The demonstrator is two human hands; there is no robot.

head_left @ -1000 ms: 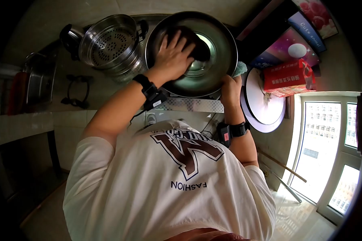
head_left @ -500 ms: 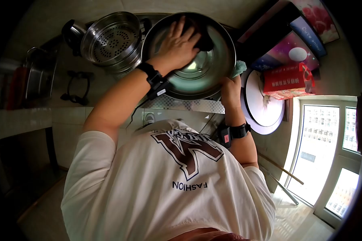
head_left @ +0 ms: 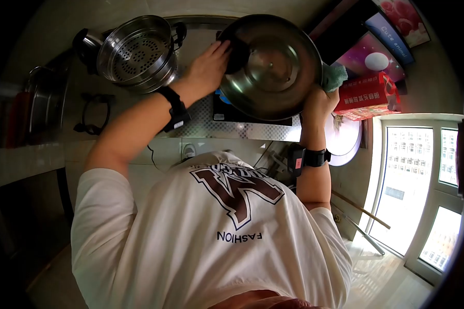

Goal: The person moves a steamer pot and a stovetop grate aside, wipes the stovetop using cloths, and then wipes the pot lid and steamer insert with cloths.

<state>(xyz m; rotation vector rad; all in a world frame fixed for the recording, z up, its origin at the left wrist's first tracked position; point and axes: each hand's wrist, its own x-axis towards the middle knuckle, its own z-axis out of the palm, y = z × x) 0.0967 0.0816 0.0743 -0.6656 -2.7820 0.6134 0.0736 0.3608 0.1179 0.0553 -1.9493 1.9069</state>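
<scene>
A large round metal pan [head_left: 278, 95] is raised and tilted above a black cooktop [head_left: 229, 113], whose front edge shows below it. My left hand [head_left: 209, 67] is at the pan's left rim, fingers together on a dark cloth [head_left: 237, 56] that lies against the inner wall. On the right side, my right hand [head_left: 318, 105] grips the pan's edge, thumb at the rim. A teal cloth [head_left: 335, 77] sticks out beside that hand; how it is held under the fingers is hidden.
A steel steamer pot [head_left: 139, 54] with a perforated insert stands left on the counter, near a black ring-shaped stand [head_left: 94, 114]. At right are a red bag [head_left: 366, 98], printed boxes [head_left: 374, 59] and a round white object [head_left: 344, 139]. A glass door [head_left: 402, 180] is further right.
The pan has shifted right and tilted, uncovering part of the cooktop. My left hand has moved with the dark cloth from the pan's inside to its left rim. My right hand has moved right and up.
</scene>
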